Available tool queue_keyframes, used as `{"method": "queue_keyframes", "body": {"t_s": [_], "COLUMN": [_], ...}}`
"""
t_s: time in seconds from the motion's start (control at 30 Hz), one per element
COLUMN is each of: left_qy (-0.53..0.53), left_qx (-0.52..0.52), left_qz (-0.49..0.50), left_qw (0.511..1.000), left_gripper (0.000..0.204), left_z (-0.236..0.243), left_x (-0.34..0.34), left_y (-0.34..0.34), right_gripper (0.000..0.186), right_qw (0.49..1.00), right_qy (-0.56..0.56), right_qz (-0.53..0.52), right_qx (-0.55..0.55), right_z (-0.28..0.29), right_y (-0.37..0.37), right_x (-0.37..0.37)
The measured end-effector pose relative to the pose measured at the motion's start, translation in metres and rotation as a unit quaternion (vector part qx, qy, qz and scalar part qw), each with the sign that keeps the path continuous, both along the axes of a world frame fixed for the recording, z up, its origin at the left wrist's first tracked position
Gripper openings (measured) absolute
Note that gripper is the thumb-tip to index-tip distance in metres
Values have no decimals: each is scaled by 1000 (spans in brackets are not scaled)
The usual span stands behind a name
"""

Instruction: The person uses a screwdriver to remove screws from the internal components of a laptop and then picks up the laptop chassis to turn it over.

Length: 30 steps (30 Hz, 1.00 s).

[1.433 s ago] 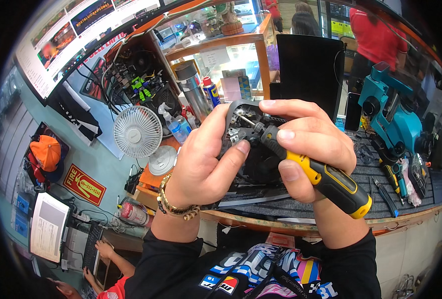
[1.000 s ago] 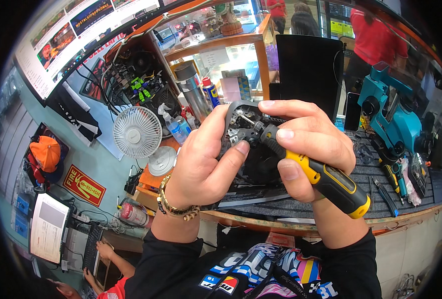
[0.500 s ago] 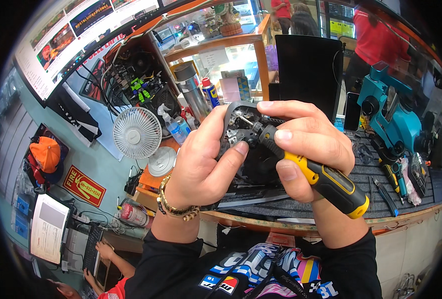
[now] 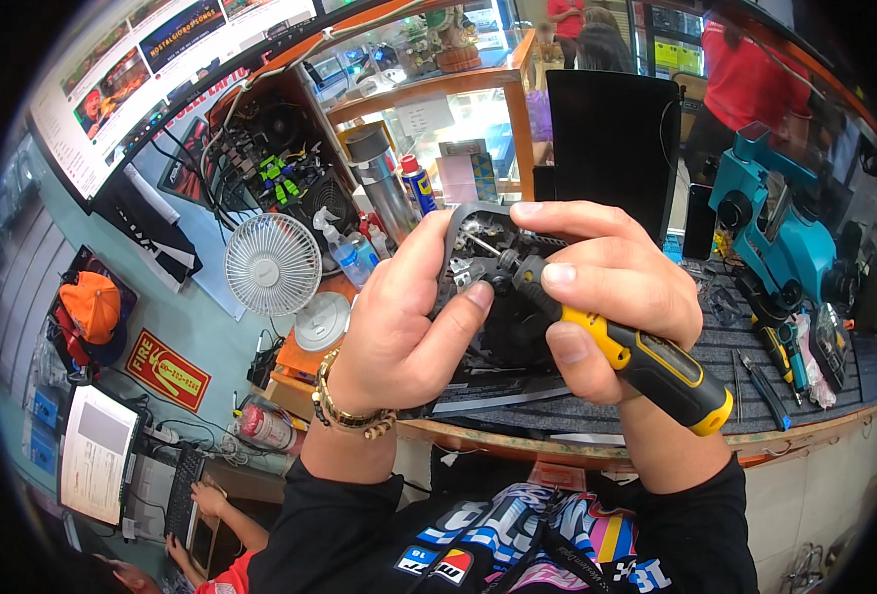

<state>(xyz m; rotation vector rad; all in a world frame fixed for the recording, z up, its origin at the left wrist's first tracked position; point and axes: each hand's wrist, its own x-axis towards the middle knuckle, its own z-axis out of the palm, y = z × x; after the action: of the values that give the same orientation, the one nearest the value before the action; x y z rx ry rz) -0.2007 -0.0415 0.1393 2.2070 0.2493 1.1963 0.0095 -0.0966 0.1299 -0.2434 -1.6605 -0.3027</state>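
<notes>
My left hand [image 4: 399, 332] is closed around the left side of a black plastic device [image 4: 476, 211] with its inner metal and plastic parts exposed; its exact kind is unclear. The left thumb presses on the near part of it. My right hand [image 4: 627, 287] grips a yellow and black power screwdriver [image 4: 674, 381], its handle slanting down to the right. The thin bit [image 4: 482, 242] reaches up and left into the device's inside. Whether the tip sits in a screw is too small to tell. Both hands hold the device above the workbench mat.
A ridged dark mat [image 4: 597, 416] covers the bench. At right stand a teal microscope [image 4: 770, 208] and pliers [image 4: 763, 391]. A white fan [image 4: 272, 264], spray bottle [image 4: 351, 252] and blue-yellow can [image 4: 418, 184] are at left. A dark monitor [image 4: 612, 148] stands behind. Another person's hand [image 4: 208, 498] is on a keyboard.
The screwdriver and my right fingers have shifted very slightly to the left. The device and my left hand stay in place.
</notes>
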Motion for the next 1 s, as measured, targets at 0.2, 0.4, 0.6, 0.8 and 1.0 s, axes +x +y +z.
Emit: {"method": "queue_keyframes", "body": {"t_s": [0.2, 0.4, 0.6, 0.8, 1.0], "left_qy": [-3, -11, -5, -15, -7], "left_qx": [-3, 8, 4, 6, 9], "left_qz": [-1, -7, -10, -13, -8], "left_qw": [1000, 1000, 1000, 1000, 1000], "left_gripper": [47, 46, 46, 46, 47], "left_z": [0, -2, -2, -1, -2], "left_x": [1, 1, 0, 0, 0], "left_y": [0, 3, 2, 1, 2], "right_gripper": [36, 36, 32, 32, 32], "right_qw": [1000, 1000, 999, 999, 999], "right_qy": [0, 7, -35, -40, -40], "right_qz": [3, 5, -18, -21, -22], "right_qx": [-5, -3, -1, 1, 1], "right_z": [0, -1, 1, 1, 1], "right_y": [-1, 0, -1, -1, -1], "right_x": [1, 1, 5, 4, 4]}}
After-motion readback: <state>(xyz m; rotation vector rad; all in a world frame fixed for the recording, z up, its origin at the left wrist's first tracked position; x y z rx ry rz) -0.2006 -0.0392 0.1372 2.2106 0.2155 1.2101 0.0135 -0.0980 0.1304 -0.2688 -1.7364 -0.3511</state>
